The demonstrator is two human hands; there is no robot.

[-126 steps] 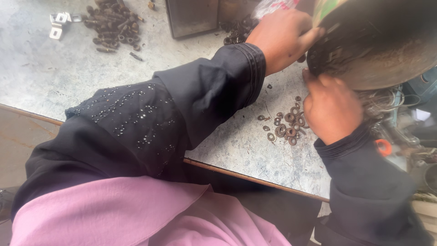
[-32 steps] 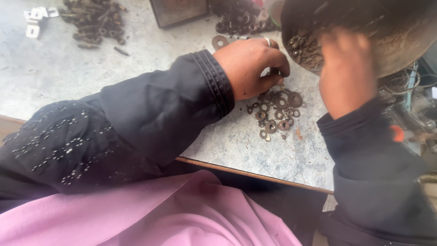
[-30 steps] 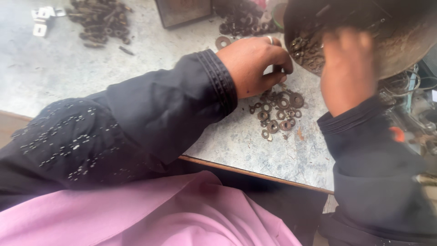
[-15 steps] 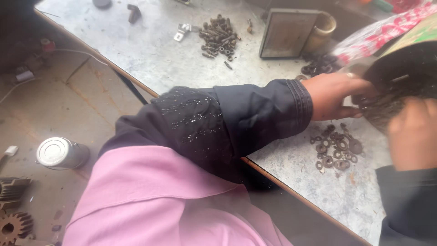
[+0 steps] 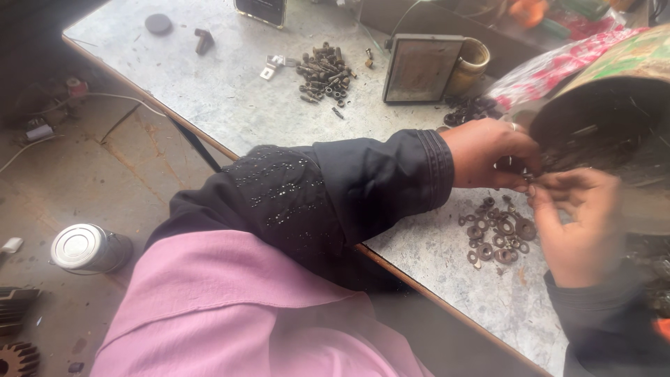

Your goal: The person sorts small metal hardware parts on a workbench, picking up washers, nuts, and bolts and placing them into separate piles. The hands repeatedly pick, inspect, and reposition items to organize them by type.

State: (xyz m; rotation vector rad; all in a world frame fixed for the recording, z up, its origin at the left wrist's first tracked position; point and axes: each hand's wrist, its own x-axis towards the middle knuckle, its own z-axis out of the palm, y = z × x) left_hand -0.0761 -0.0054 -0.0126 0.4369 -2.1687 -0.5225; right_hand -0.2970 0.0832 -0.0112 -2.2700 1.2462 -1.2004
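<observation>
My left hand and right hand meet at the mouth of a dark bowl tilted at the right, fingers pinched together; what they grip is too small to tell. Just below them a small heap of rusty washers lies on the grey worktop. Farther left sits a pile of bolts, beside a framed plate.

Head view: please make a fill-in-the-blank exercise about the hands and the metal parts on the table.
1. Both hands, left hand and right hand, meet at the mouth of a dark ____.
2. Below them, a small pile of rusty washers lies on the ____.
3. On the floor stands a round metal ____.
4. The sleeve is ____.

Missing: bowl; table; can; black
</observation>
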